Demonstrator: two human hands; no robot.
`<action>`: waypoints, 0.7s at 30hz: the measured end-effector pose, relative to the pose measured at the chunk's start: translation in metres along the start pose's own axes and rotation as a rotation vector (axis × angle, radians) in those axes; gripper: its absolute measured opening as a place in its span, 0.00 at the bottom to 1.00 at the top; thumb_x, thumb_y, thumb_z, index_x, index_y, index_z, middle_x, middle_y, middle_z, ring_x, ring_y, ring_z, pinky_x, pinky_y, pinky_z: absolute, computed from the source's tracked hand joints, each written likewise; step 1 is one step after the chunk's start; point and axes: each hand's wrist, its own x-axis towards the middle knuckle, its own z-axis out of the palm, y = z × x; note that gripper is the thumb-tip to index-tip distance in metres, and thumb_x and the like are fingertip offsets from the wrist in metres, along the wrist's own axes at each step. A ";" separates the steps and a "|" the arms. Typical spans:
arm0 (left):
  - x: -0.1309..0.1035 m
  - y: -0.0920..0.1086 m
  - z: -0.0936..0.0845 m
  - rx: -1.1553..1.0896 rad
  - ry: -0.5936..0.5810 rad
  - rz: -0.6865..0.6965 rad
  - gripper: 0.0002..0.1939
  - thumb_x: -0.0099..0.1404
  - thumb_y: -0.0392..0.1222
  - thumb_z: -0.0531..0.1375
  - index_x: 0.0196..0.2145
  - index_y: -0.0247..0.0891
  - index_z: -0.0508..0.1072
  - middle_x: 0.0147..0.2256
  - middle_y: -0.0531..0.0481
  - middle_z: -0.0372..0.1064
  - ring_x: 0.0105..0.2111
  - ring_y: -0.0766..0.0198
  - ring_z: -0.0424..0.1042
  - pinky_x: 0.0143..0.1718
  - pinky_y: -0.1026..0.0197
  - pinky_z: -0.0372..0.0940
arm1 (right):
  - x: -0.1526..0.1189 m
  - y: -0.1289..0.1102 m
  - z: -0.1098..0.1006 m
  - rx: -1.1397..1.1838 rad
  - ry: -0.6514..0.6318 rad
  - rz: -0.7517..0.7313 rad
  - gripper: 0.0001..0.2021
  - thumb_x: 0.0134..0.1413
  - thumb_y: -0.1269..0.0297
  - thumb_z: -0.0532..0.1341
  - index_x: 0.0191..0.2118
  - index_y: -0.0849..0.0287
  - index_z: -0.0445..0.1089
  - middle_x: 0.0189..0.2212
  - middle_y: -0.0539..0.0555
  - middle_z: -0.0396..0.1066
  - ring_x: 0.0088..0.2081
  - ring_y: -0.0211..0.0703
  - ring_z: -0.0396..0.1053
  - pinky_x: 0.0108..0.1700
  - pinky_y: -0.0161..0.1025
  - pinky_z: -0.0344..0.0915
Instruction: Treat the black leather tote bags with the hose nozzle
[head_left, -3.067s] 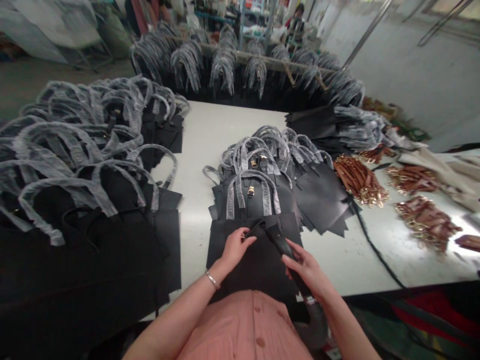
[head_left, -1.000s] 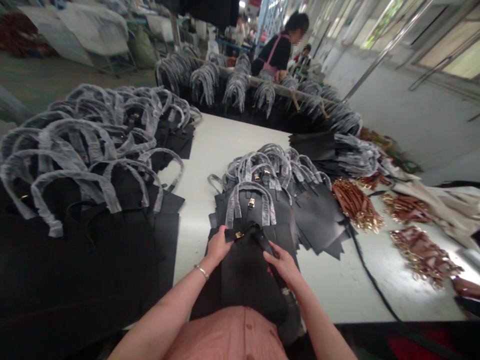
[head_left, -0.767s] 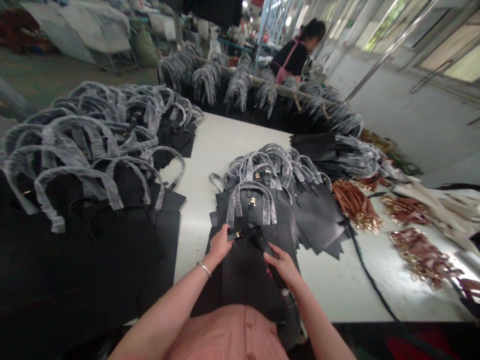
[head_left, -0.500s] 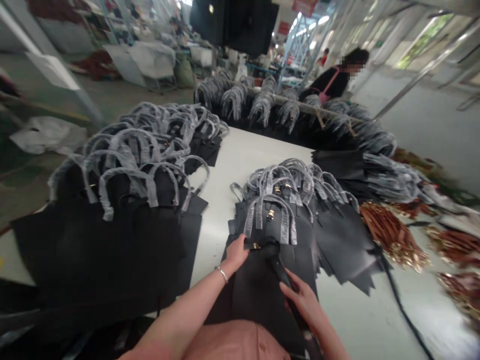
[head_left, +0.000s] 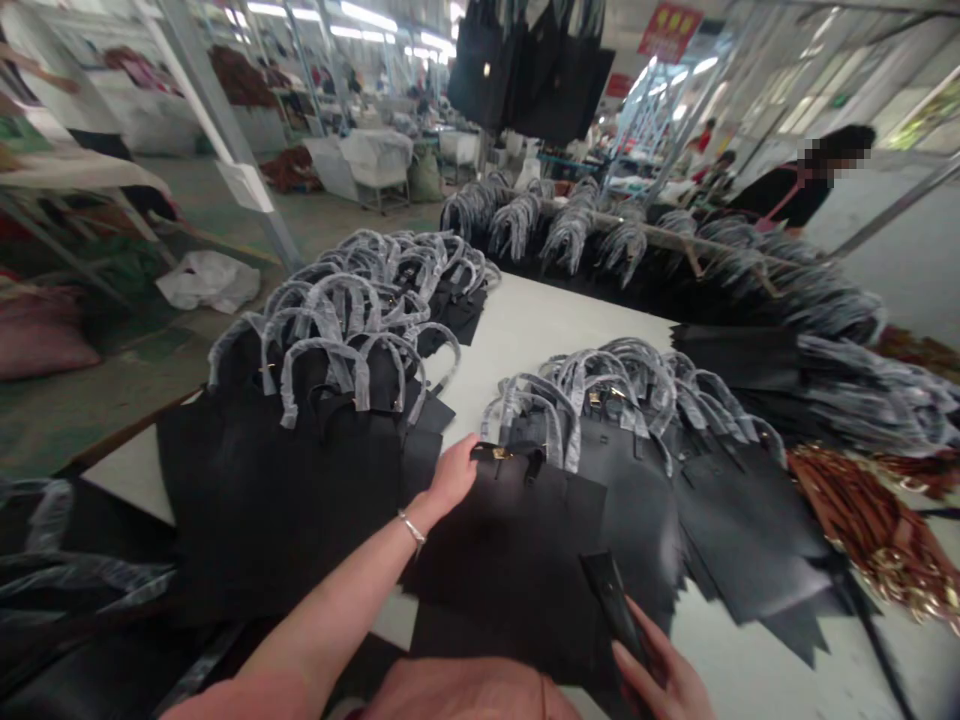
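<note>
My left hand (head_left: 454, 474) pinches the end of a black strap with a gold clasp (head_left: 499, 453) at the top of a black bag panel (head_left: 517, 530). Fingers of my right hand (head_left: 660, 665) wrap round a black handheld tool (head_left: 611, 595), whose flat end hangs over the panel's lower right. Under and behind that panel lie more black panels, with handles (head_left: 600, 372) wrapped in clear plastic. A second pile of black panels (head_left: 292, 500) with wrapped handles spreads out on the left.
Brown straps with gold hooks (head_left: 874, 530) lie on the white table (head_left: 555, 305) at the right, beside a black cord. Behind, black bags hang on a rail (head_left: 660, 235). A person (head_left: 806, 185) stands beyond it.
My left hand has drawn the panel left, away from the right pile. My right hand has moved right and down with the tool, away from the strap. The view has swung left.
</note>
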 end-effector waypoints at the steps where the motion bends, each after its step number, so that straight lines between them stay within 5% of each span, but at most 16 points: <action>1: 0.004 -0.006 -0.015 0.012 0.028 0.005 0.16 0.58 0.25 0.51 0.38 0.40 0.70 0.37 0.47 0.72 0.39 0.60 0.70 0.41 0.63 0.60 | -0.001 0.001 0.001 0.007 0.011 0.007 0.41 0.40 0.46 0.67 0.60 0.61 0.63 0.42 0.58 0.77 0.29 0.53 0.74 0.29 0.43 0.73; 10: 0.025 -0.080 -0.187 0.375 0.402 -0.057 0.14 0.61 0.32 0.53 0.43 0.37 0.70 0.38 0.50 0.72 0.40 0.59 0.70 0.41 0.62 0.62 | -0.002 0.016 0.011 0.009 0.026 0.042 0.40 0.40 0.45 0.66 0.59 0.61 0.62 0.43 0.57 0.76 0.32 0.53 0.74 0.29 0.41 0.72; 14: 0.029 -0.122 -0.246 0.571 0.591 -0.362 0.16 0.62 0.37 0.54 0.49 0.34 0.66 0.42 0.50 0.69 0.43 0.54 0.68 0.44 0.49 0.63 | -0.005 0.009 0.015 -0.036 0.094 -0.012 0.36 0.38 0.47 0.67 0.55 0.57 0.68 0.43 0.56 0.76 0.33 0.52 0.75 0.29 0.40 0.72; 17: 0.027 -0.135 -0.232 0.636 0.774 -0.408 0.29 0.58 0.38 0.59 0.55 0.30 0.55 0.55 0.40 0.59 0.55 0.41 0.58 0.48 0.36 0.58 | -0.003 0.002 0.019 -0.057 0.065 -0.018 0.35 0.41 0.50 0.66 0.56 0.57 0.66 0.36 0.53 0.77 0.27 0.48 0.73 0.27 0.41 0.70; 19: 0.020 -0.129 -0.187 0.610 0.771 -0.231 0.33 0.58 0.38 0.59 0.58 0.31 0.50 0.61 0.36 0.49 0.61 0.38 0.48 0.54 0.33 0.51 | 0.003 -0.004 0.022 -0.062 0.040 -0.029 0.33 0.43 0.52 0.66 0.57 0.57 0.65 0.32 0.52 0.77 0.24 0.45 0.71 0.26 0.40 0.69; 21: 0.008 -0.110 -0.122 0.462 0.581 0.025 0.28 0.61 0.38 0.56 0.57 0.35 0.53 0.62 0.39 0.47 0.62 0.45 0.48 0.60 0.40 0.49 | 0.011 -0.013 0.028 -0.071 0.021 -0.035 0.31 0.45 0.54 0.65 0.57 0.56 0.66 0.29 0.50 0.76 0.22 0.42 0.69 0.26 0.39 0.69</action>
